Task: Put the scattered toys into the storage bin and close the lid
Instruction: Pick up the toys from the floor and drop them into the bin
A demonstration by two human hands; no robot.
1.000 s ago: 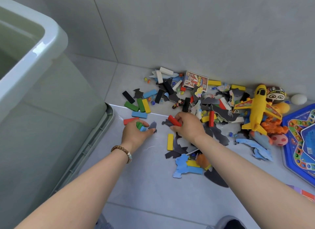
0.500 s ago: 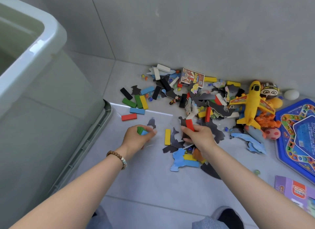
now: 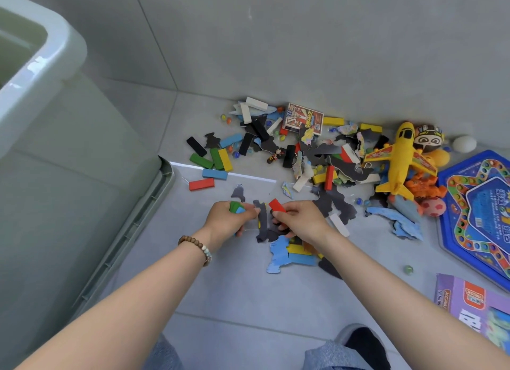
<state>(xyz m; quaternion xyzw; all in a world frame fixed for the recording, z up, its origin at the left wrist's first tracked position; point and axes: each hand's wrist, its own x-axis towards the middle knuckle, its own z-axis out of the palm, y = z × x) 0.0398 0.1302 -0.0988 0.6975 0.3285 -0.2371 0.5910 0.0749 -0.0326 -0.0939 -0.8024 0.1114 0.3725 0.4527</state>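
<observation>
Frame centre: left hand [image 3: 225,222] grips green and blue blocks [image 3: 237,207]; right hand [image 3: 300,220] pinches a red block [image 3: 277,206]; storage bin [image 3: 55,66] upper left.

Fig.: head view, sole camera | worn on my head, facing forward and down | close over my forearms [image 3: 143,300]; floor [image 3: 248,303] centre, bin [image 3: 63,55] at left, wall [image 3: 303,38] at top.

Storage bin [image 3: 63,47] half out of frame at left — purple box [image 3: 469,306] and blue game board [image 3: 477,209] likewise at right
</observation>
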